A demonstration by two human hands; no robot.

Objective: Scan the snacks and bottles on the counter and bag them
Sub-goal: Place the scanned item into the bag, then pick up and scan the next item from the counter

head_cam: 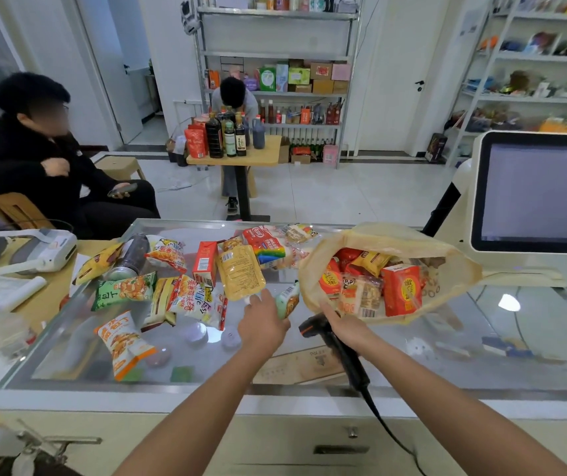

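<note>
The left hand (263, 326) pinches a small green packet (288, 297) just left of the bag (395, 240) — it looks light, soft, crinkly; I'd hold its sealed edge. The right hand (345, 326) grips the scanner (314, 327) at the bag's near rim.

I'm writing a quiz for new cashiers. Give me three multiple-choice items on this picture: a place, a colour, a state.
1. The plastic bag lies: A) left of the loose snacks B) right of them C) on the floor.
2. The scanner is: A) black B) white C) red.
3. The left hand: A) lies flat B) holds a green packet C) is in the bag.
Key: 1 B, it sits on the counter's right side; 2 A, the right hand grips a black scanner; 3 B, it pinches the packet above the glass.
</note>
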